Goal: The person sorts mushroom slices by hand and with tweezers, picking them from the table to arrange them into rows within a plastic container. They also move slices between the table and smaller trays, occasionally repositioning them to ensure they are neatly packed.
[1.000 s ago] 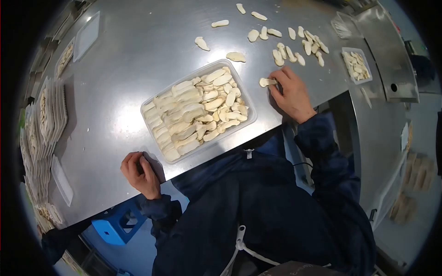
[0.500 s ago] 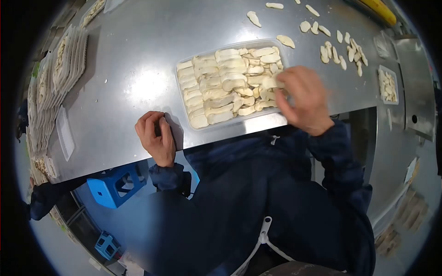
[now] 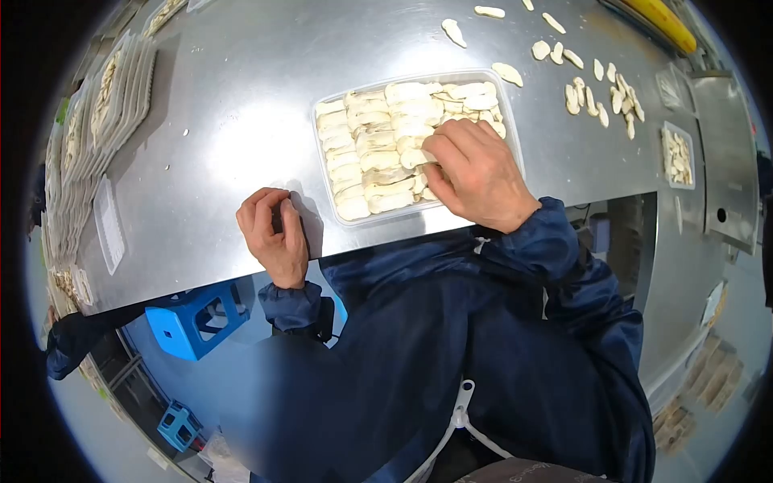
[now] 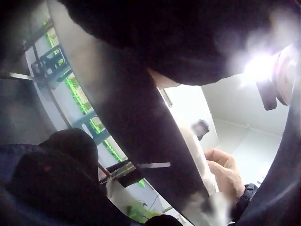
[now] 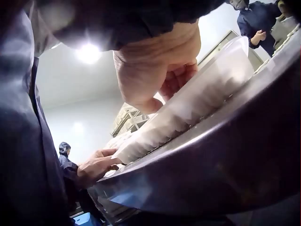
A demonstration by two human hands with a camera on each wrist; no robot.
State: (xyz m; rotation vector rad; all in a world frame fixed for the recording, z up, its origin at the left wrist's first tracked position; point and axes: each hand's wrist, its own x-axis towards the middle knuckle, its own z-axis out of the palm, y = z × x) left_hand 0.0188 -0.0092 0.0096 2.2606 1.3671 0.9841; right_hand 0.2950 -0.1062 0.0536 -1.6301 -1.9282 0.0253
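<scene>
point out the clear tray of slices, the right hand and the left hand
clear tray (image 3: 326,169): head view, bare left wall.
right hand (image 3: 475,173): head view, back of the hand, over the tray.
left hand (image 3: 274,229): head view, back of the hand, on the table.

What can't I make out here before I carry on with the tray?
- Slice under the right hand: head view, the hand covers the near right part of the clear plastic tray of pale slices; pinching or pressing is unclear.
- Left hand: curled fingers on the steel table; whether they hold anything is hidden.
- Left wrist view: dark sleeve blocks it, glare washes out the rest.
- Small tray at right: too small to identify its contents.
</scene>
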